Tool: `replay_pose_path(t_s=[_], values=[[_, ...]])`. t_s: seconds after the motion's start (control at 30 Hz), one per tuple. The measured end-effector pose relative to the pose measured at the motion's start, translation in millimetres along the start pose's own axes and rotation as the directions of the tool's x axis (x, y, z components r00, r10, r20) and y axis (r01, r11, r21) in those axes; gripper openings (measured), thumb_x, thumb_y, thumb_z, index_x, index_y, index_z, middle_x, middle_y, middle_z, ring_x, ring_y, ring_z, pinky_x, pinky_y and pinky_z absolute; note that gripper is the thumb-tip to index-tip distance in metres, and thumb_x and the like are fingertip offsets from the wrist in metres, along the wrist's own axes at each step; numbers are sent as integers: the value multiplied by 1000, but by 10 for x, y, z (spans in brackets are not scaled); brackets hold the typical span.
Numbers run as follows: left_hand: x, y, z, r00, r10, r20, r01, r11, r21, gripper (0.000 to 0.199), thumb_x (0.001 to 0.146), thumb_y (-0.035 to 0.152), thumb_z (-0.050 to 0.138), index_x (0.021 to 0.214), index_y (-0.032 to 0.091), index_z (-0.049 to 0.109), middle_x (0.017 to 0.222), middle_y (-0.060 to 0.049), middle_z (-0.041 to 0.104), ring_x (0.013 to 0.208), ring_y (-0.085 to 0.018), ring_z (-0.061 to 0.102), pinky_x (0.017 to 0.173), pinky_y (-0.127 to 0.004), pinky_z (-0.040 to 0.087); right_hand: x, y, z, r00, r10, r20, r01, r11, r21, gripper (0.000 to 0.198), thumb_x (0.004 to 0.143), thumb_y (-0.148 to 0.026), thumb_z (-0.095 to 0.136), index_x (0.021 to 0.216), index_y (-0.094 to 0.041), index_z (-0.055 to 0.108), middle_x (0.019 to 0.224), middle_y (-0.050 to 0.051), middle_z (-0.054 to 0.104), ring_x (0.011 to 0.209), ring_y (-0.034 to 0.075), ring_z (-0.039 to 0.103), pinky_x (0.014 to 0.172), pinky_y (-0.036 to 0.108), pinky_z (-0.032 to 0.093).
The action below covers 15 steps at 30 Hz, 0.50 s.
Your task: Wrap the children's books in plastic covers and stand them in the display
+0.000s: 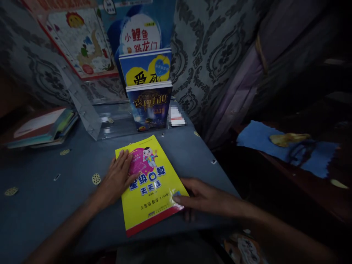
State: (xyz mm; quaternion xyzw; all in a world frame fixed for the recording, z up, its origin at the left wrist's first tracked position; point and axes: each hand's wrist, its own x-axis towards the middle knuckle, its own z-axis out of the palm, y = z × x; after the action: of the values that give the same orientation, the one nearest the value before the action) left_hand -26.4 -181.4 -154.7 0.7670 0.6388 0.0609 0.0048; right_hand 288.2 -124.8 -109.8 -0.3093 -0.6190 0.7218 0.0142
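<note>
One yellow book [154, 190] lies on the table [79, 200], just in front of the clear rack [95, 123]. Step in hand, prob.: steadying it. Next move, my guess, calls for a firm R grip w/ L pressure eased. L hand [117, 178]: open, fingers a bit spread, flat on the book's rack-side part, no grip. R hand [199, 198]: partly closed, farther from rack, pinching the edge, thumb on top; other fingers partly hidden.

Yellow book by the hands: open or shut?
Shut: the yellow book shows its front cover, no inside pages; the left hand is on top, the right hand at its edge.
</note>
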Motion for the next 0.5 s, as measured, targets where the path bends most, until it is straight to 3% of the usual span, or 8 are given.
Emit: replay_pose_path(t_s=[0.07,0.1,0.2,0.27,0.33,0.4,0.5], values=[[59,-43,-30,1000,27,6,-26,999,-30,70,104,57,34,162,19,22,168,-13,28,157,-31,20,123,-54,33,-9,-99,-135,992,-28,-124,-11,952,-305,58,86,-73,59,83,-16,64,75,4,69,59,15,63,52,25,47],[71,-65,-47,1000,29,4,-29,998,-48,69,104,55,35,162,20,23,168,-13,28,156,-31,22,122,-52,35,-3,-151,-193,973,-77,-218,-34,884,-466,56,90,-69,55,73,-17,62,67,4,65,57,15,61,51,25,43],[41,-154,-93,998,-34,-54,28,993,-111,60,106,50,31,157,19,35,165,-13,35,151,-29,37,119,-46,42,127,-305,-240,881,-298,-368,-90,658,-748,46,100,-51,46,72,-19,63,64,4,65,58,18,62,54,28,41],[2,-229,-116,990,-85,-117,68,987,-143,55,106,47,31,150,17,44,159,-15,45,145,-28,46,116,-45,46,343,-398,-146,856,-425,-295,20,598,-801,38,102,-40,41,92,-18,71,82,7,75,72,21,69,65,31,50],[-27,-292,-133,982,-86,-170,60,987,-151,52,106,45,34,144,14,50,152,-17,52,140,-29,53,114,-47,48,650,-481,10,811,-565,-151,209,522,-827,39,105,-37,38,121,-18,68,119,12,74,109,26,69,91,40,54],[-39,-325,-141,979,-54,-195,26,990,-139,47,105,42,36,139,13,52,148,-18,56,135,-29,57,112,-48,51,998,-553,170,819,-574,23,338,449,-827,45,106,-38,36,142,-19,55,147,12,59,137,27,53,111,47,44],[-34,-329,-146,975,-11,-220,-19,991,-136,34,104,33,40,127,15,58,132,-17,66,124,-28,64,104,-46,55,1459,-641,327,831,-533,158,422,419,-804,59,106,-47,37,157,-16,36,163,13,39,152,26,34,124,47,29]])
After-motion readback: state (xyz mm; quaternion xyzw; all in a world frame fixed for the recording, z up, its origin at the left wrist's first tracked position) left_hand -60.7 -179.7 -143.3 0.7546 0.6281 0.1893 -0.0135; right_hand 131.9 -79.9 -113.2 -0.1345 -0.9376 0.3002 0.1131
